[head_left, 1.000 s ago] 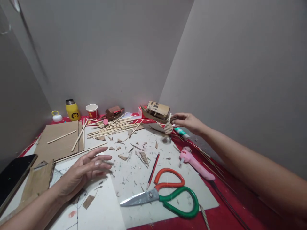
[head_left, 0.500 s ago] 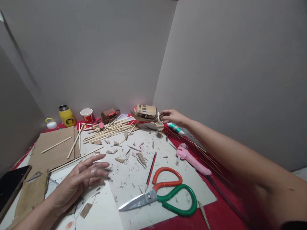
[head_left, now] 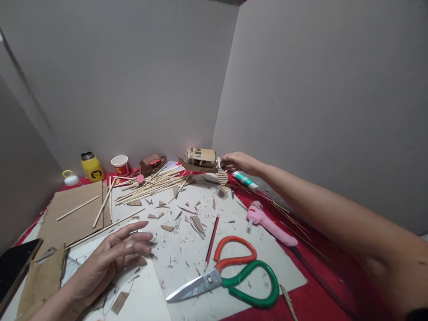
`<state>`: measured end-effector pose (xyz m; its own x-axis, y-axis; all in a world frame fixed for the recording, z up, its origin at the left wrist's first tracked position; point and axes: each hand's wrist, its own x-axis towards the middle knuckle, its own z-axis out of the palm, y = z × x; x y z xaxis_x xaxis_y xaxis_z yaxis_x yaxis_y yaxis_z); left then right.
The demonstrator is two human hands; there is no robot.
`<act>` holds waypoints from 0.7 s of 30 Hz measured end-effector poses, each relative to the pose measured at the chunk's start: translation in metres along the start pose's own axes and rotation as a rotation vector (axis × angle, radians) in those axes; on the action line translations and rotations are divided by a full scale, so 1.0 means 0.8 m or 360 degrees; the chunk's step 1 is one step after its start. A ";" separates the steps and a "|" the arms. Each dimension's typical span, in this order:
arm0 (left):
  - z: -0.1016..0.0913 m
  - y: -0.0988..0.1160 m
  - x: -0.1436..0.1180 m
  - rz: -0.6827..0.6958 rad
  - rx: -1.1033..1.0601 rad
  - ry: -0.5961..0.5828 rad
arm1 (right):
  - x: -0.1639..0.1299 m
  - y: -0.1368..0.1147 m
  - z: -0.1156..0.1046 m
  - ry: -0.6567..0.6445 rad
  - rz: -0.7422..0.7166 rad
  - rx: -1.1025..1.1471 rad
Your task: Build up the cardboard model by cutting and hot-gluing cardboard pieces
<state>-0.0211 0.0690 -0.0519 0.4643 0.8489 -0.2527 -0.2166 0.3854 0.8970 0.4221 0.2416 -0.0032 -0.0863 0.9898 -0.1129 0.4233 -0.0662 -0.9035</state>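
At the back of the table, a small cardboard boat (head_left: 199, 159) with a rounded, printed canopy is raised a little above the surface. My right hand (head_left: 241, 163) grips it by its right end, where a ridged cardboard paddle (head_left: 222, 176) hangs down. The fingertips are partly hidden behind that end. Lower left, my left hand (head_left: 115, 252) hovers over white paper (head_left: 143, 290), fingers spread and slightly bent, holding nothing. Near it lie cardboard scraps (head_left: 120, 302) and a strip of brown cardboard (head_left: 42, 281).
Scissors (head_left: 210, 280) with orange and green handles lie in front, beside a pencil (head_left: 211, 243). A pink glue gun (head_left: 272, 226) trails its cable at right. Wooden sticks (head_left: 154, 187), a yellow bottle (head_left: 92, 168), a paper cup (head_left: 120, 166) and a brown model boat (head_left: 152, 164) are farther back.
The cardboard boat has shifted slightly left in my right hand and shows more of its side. My left hand stays almost still. The view has tilted a little.
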 end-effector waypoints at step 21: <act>0.003 0.000 -0.003 0.0000 0.0057 0.0007 | -0.034 -0.030 0.041 -0.0382 -0.0259 -0.0152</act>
<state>-0.0201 0.0665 -0.0502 0.4603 0.8505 -0.2545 -0.1854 0.3725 0.9093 0.3847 0.2123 0.0076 -0.3656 0.9278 -0.0745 0.4685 0.1142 -0.8760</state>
